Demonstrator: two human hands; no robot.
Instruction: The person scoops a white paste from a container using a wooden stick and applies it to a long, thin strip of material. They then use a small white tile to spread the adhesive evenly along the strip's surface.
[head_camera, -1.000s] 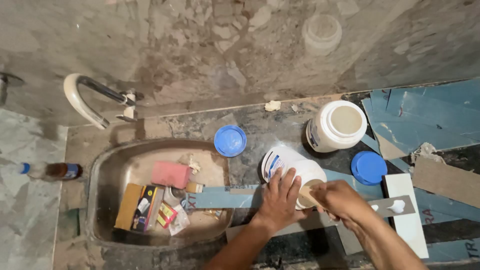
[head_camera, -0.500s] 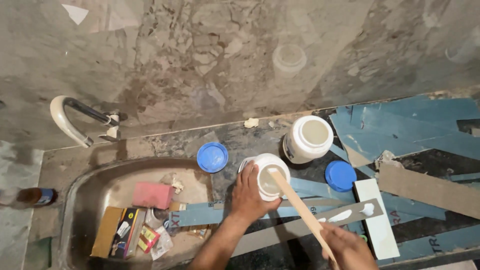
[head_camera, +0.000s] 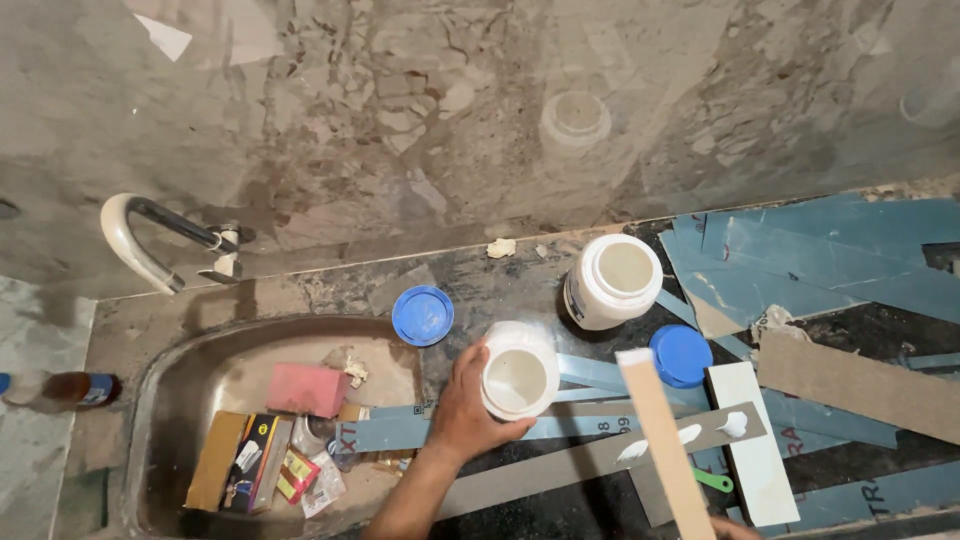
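Beside the sink (head_camera: 190, 350), left hand (head_camera: 468, 405) grips white jar (head_camera: 518, 370)

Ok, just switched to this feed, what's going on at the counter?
A person's left hand grips an open white jar on the dark counter beside the sink. The right hand, barely in view at the bottom edge, holds a flat wooden stick raised clear of the jar. A second open jar and two blue lids sit nearby.
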